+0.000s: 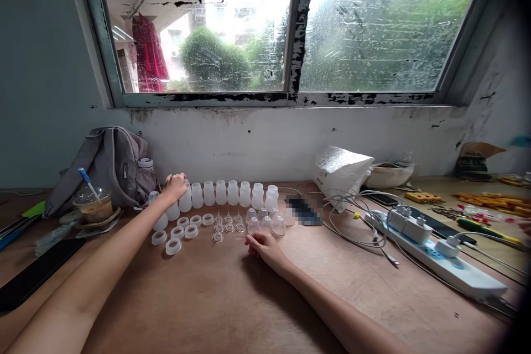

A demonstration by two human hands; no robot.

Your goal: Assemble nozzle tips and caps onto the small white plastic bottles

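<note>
My left hand reaches to the back left of the table, its fingers closed over the top of a frosted baby bottle. More such bottles stand upright in a curved row on both sides of it. My right hand rests on the table with its fingers curled in, and nothing shows in them. Just beyond it are several clear dome caps. Left of these lie clear nipples with thin upright tips. White screw rings lie nearer the left arm.
A grey backpack and a drink cup with a straw are at left, near a black flat object. At right are a phone, a white bag, loose cables and a power strip.
</note>
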